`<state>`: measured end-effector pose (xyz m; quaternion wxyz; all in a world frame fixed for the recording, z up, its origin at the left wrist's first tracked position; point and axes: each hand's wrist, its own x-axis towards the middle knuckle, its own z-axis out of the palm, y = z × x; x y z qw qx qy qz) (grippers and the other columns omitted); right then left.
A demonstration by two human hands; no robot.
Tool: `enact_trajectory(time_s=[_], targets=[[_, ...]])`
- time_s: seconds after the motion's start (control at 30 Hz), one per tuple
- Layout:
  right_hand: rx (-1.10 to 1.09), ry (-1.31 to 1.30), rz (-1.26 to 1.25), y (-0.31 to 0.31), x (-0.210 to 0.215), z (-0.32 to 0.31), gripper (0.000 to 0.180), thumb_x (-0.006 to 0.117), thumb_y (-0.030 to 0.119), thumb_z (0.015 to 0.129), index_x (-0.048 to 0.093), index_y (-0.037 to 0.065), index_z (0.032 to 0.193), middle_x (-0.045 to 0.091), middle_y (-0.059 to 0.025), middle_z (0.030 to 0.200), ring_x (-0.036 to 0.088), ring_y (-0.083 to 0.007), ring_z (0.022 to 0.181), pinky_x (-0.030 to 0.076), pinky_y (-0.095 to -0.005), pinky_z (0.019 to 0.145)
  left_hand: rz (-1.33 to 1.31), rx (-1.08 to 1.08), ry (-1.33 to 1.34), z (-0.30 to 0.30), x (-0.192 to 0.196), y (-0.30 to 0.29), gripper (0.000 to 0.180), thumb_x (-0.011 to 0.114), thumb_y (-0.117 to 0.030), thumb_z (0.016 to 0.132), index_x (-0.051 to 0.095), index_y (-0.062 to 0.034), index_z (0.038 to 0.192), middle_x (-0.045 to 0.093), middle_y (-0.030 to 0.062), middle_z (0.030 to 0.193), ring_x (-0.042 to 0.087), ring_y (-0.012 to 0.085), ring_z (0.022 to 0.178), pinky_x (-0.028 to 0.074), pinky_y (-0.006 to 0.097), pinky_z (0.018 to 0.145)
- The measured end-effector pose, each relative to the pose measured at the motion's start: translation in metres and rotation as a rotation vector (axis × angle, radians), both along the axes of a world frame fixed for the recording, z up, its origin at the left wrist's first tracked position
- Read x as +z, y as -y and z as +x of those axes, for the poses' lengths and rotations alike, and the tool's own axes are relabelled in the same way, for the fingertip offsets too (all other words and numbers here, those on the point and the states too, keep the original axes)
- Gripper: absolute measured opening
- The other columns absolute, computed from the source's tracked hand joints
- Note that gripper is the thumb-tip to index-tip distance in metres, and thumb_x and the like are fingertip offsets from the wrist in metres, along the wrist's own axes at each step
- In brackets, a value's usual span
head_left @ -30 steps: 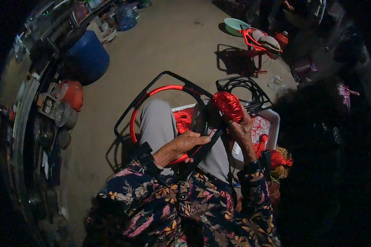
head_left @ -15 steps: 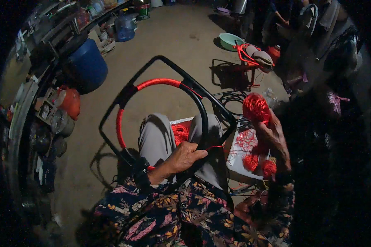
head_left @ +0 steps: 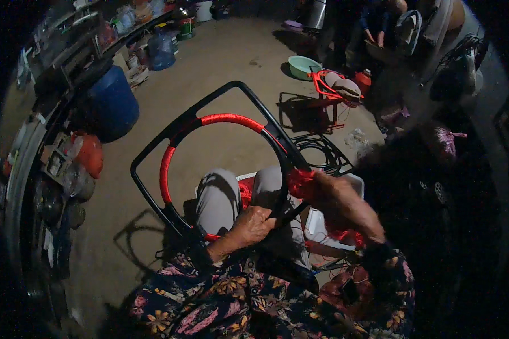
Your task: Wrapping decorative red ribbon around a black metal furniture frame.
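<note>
A black frame (head_left: 260,107) with a round inner ring stands tilted over my lap. Red cord (head_left: 232,118) is wound tightly round parts of the ring, at its top and left side. My left hand (head_left: 251,225) is closed round the frame's lower part. Against the frame's right side, my right hand (head_left: 345,198) is closed on a bundle of red cord (head_left: 301,183); motion blurs it. Below that hand is a white tray (head_left: 316,226) with more red cord, partly hidden by my arm. Red cord (head_left: 246,191) also shows between my knees.
Coiled black tubing (head_left: 322,155) lies beyond the tray. Farther off are a red stool (head_left: 322,85) and a green basin (head_left: 302,66). A blue barrel (head_left: 114,104) and a red bag (head_left: 89,155) stand at left. Another person's hands (head_left: 374,38) show at the far right.
My right hand has moved left and inward with the red cord bundle, from beyond the frame's right corner to its right side. My left hand keeps its grip; the frame has shifted slightly.
</note>
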<state>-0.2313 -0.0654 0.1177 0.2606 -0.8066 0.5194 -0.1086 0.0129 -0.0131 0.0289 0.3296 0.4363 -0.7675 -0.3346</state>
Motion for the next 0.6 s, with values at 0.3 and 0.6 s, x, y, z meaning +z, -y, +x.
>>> enact_trajectory(time_s=[0.3,0.6], targets=[[0.331,-0.803,-0.649,0.003,-0.044,0.062,0.019,0.057,0.021,0.081,0.059,0.007,0.094,0.063,-0.0145,0.082,0.064,-0.0257,0.065,0.050,-0.0338,0.051,-0.126,-0.105,0.149,0.003,-0.061,0.017,0.020,0.053,-0.015,0.071,0.056,0.0022,0.062,0.056,0.0221,0.062,0.058,0.0416,0.064,0.048,0.048,0.058],[0.083,0.079,0.219,0.019,0.021,0.058,0.018,0.055,0.019,0.085,0.055,0.007,0.098,0.063,-0.0144,0.085,0.062,-0.0333,0.080,0.050,-0.0379,0.067,-0.042,0.211,0.168,0.006,-0.007,0.004,0.021,0.051,-0.017,0.077,0.057,0.0014,0.071,0.059,0.0244,0.070,0.060,0.0422,0.070,0.048,0.049,0.064]])
